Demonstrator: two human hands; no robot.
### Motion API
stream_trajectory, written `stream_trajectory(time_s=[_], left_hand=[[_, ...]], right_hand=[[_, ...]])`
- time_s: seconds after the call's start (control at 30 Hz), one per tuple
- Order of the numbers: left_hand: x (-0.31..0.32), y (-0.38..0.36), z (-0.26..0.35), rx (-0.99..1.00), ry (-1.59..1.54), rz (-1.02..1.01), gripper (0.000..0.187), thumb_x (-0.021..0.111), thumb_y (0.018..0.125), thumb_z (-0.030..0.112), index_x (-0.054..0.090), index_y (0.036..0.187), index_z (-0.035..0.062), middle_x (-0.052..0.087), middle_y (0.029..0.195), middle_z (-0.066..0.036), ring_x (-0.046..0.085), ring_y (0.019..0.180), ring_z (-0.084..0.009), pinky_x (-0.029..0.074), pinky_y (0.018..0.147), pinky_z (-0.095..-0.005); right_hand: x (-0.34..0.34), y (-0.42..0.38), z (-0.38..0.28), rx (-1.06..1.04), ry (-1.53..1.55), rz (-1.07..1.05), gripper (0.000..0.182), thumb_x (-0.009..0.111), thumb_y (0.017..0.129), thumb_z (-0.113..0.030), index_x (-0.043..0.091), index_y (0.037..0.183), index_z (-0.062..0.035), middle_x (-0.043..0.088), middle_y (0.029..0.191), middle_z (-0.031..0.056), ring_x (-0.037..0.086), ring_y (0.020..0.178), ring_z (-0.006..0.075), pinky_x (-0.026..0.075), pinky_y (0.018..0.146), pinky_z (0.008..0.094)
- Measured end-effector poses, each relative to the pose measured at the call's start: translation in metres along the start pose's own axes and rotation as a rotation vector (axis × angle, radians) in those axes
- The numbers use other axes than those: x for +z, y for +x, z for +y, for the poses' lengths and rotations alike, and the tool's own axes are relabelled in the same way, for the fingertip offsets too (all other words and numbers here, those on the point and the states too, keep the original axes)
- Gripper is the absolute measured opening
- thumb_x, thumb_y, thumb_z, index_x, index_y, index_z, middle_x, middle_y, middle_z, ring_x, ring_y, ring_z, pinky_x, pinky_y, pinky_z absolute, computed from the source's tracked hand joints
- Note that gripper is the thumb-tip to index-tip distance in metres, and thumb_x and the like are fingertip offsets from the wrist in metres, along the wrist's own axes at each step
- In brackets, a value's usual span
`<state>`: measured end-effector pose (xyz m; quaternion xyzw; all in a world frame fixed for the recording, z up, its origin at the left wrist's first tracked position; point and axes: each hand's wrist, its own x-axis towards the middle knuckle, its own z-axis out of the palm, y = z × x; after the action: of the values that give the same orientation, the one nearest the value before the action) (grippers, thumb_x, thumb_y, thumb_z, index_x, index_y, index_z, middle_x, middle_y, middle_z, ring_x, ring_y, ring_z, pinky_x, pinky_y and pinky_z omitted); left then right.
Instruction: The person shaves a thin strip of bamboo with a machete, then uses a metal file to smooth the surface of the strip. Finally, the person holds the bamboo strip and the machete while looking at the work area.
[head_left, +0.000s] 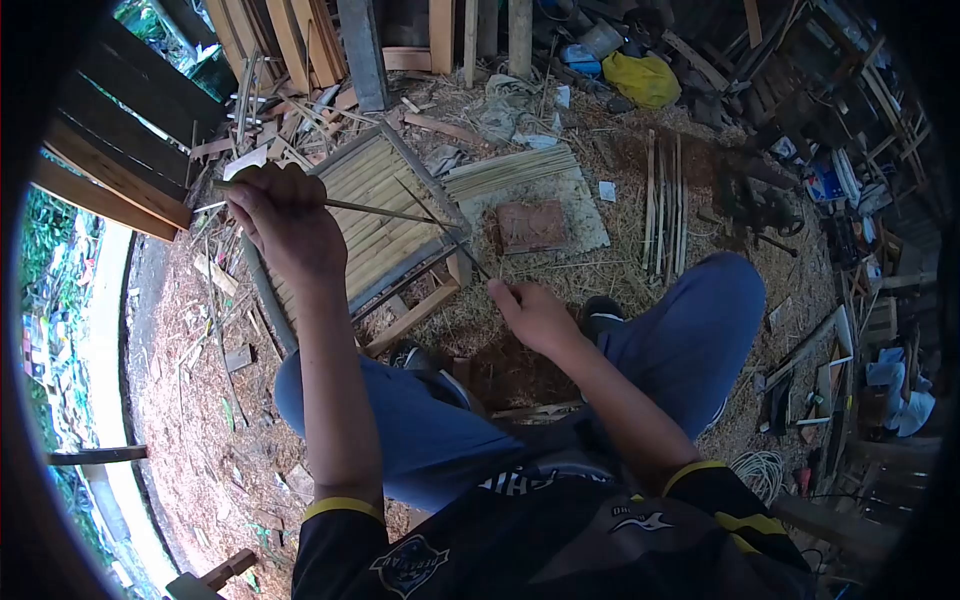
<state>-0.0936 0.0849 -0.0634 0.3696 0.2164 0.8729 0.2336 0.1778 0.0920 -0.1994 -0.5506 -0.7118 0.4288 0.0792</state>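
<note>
My left hand (285, 215), raised at the left, is closed around a thin bamboo strip (380, 210) that extends to the right. My right hand (535, 315), lower and over my lap, grips a long, dark, pointed knife (462, 247); its handle is hidden in the fist. The blade slants up and left and crosses the strip near its far end. Behind them lies a bamboo-slat panel (352, 178) in a grey wooden frame. A reddish-brown block (530, 227) rests on a pale board (590, 225), with a bundle of thin strips (515, 170) along the board's back.
Longer bamboo sticks (660, 200) lie on the shaving-covered floor at the right. A yellow bag (642, 80) and planks (295, 45) are at the back. Another person (900, 395) appears at the far right, near a coil of cord (757, 474).
</note>
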Motion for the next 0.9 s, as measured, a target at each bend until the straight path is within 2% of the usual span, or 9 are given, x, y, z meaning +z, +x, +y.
stream_trajectory(time_s=[0.03, 0.13, 0.23, 0.33, 0.53, 0.63, 0.73, 0.83, 0.9], left_hand=[[-0.001, 0.001, -0.001, 0.003, 0.005, 0.020, 0.029, 0.053, 0.106, 0.042, 0.053, 0.094, 0.0157, 0.027, 0.068, 0.005, 0.026, 0.061, -0.0094, 0.025, 0.055, -0.0275], [-0.007, -0.001, 0.001, -0.001, 0.010, 0.017, 0.029, 0.052, 0.106, 0.042, 0.053, 0.094, 0.0161, 0.027, 0.068, 0.005, 0.026, 0.061, -0.0094, 0.025, 0.056, -0.0277], [-0.002, -0.002, 0.001, -0.001, 0.011, -0.001, 0.029, 0.052, 0.106, 0.043, 0.053, 0.094, 0.0161, 0.027, 0.068, 0.005, 0.026, 0.061, -0.0095, 0.025, 0.056, -0.0280], [0.001, -0.003, -0.001, 0.013, 0.024, 0.006, 0.031, 0.052, 0.106, 0.044, 0.052, 0.093, 0.0159, 0.027, 0.068, 0.005, 0.025, 0.061, -0.0099, 0.024, 0.056, -0.0284], [-0.005, -0.002, 0.002, -0.009, -0.033, -0.022, 0.034, 0.051, 0.106, 0.046, 0.051, 0.091, 0.0148, 0.026, 0.067, 0.004, 0.024, 0.060, -0.0106, 0.023, 0.055, -0.0288], [0.001, -0.009, 0.002, -0.012, -0.078, -0.036, 0.037, 0.051, 0.106, 0.046, 0.050, 0.089, 0.0136, 0.025, 0.067, 0.005, 0.023, 0.058, -0.0104, 0.022, 0.053, -0.0284], [-0.008, -0.011, 0.002, -0.008, -0.137, -0.086, 0.038, 0.051, 0.106, 0.046, 0.048, 0.088, 0.0128, 0.026, 0.066, 0.005, 0.022, 0.056, -0.0099, 0.021, 0.050, -0.0278], [-0.008, -0.012, 0.003, 0.012, -0.146, -0.071, 0.038, 0.051, 0.106, 0.045, 0.047, 0.087, 0.0121, 0.026, 0.066, 0.004, 0.023, 0.055, -0.0096, 0.020, 0.048, -0.0274], [-0.007, -0.016, 0.003, 0.015, -0.149, -0.024, 0.039, 0.051, 0.106, 0.045, 0.047, 0.086, 0.0118, 0.026, 0.065, 0.004, 0.023, 0.056, -0.0095, 0.020, 0.047, -0.0274]], right_hand=[[0.004, -0.003, -0.001, -0.025, 0.034, 0.010, 0.074, 0.042, 0.100, -0.062, 0.073, 0.088, 0.0043, 0.070, 0.085, 0.0279, 0.069, 0.091, 0.0458, 0.052, 0.085, 0.0520], [-0.004, 0.010, 0.011, 0.104, 0.063, -0.097, 0.071, 0.044, 0.099, -0.061, 0.074, 0.089, 0.0023, 0.070, 0.085, 0.0275, 0.068, 0.089, 0.0464, 0.052, 0.084, 0.0517], [-0.005, 0.004, -0.007, 0.047, -0.004, -0.042, 0.070, 0.044, 0.100, -0.060, 0.073, 0.087, 0.0019, 0.069, 0.083, 0.0278, 0.068, 0.086, 0.0469, 0.052, 0.083, 0.0518], [0.006, -0.011, -0.023, -0.136, 0.123, 0.028, 0.070, 0.045, 0.100, -0.060, 0.073, 0.084, 0.0027, 0.069, 0.082, 0.0281, 0.068, 0.084, 0.0474, 0.052, 0.082, 0.0526], [0.002, 0.015, 0.010, 0.091, -0.005, -0.040, 0.070, 0.046, 0.100, -0.061, 0.073, 0.088, 0.0018, 0.069, 0.085, 0.0284, 0.068, 0.087, 0.0472, 0.052, 0.080, 0.0534], [0.008, -0.010, -0.022, -0.117, 0.078, 0.035, 0.069, 0.045, 0.102, -0.058, 0.070, 0.088, 0.0047, 0.068, 0.077, 0.0260, 0.068, 0.080, 0.0443, 0.052, 0.078, 0.0488], [0.019, -0.007, -0.013, -0.096, 0.121, 0.068, 0.069, 0.045, 0.100, -0.061, 0.073, 0.090, 0.0020, 0.069, 0.084, 0.0279, 0.069, 0.087, 0.0461, 0.052, 0.080, 0.0531], [0.010, 0.011, 0.014, 0.059, 0.026, -0.017, 0.068, 0.044, 0.101, -0.059, 0.073, 0.093, 0.0017, 0.069, 0.084, 0.0269, 0.068, 0.087, 0.0473, 0.052, 0.080, 0.0529], [0.019, 0.009, 0.006, -0.047, 0.105, 0.020, 0.068, 0.044, 0.101, -0.059, 0.073, 0.092, 0.0017, 0.069, 0.082, 0.0272, 0.067, 0.085, 0.0480, 0.052, 0.079, 0.0531]])
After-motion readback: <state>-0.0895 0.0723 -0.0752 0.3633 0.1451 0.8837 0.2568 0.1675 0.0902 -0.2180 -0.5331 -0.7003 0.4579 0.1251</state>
